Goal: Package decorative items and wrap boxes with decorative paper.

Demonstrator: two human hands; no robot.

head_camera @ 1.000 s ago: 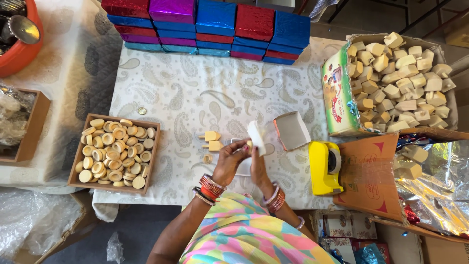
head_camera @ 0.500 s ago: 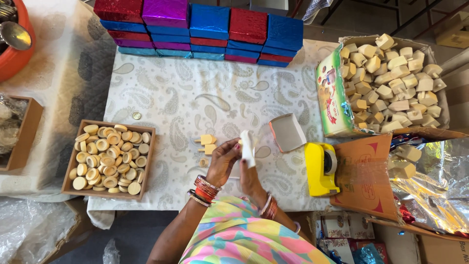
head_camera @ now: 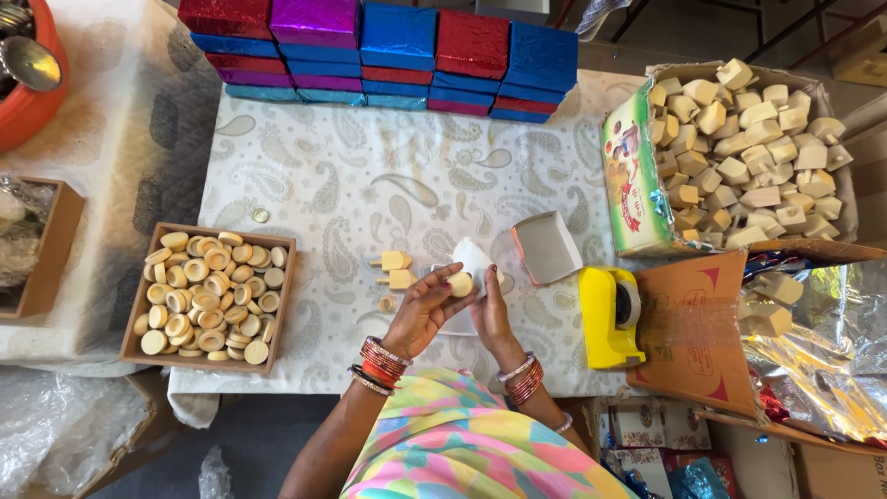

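Table: paisley cloth, foil boxes stacked at the far edge.
Left hand: grip pinching a round soap.
Right hand: grip seemingly closed on a white carton.

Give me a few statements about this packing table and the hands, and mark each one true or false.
1. The left hand holds a round tan piece against a small white box. True.
2. The wooden tray holds square blocks. False: it holds round pieces.
3. The yellow tape dispenser sits right of the hands. True.
4. The right hand rests on the cardboard carton. False: it is at the white box.
5. The shiny foil boxes are stacked at the far edge. True.
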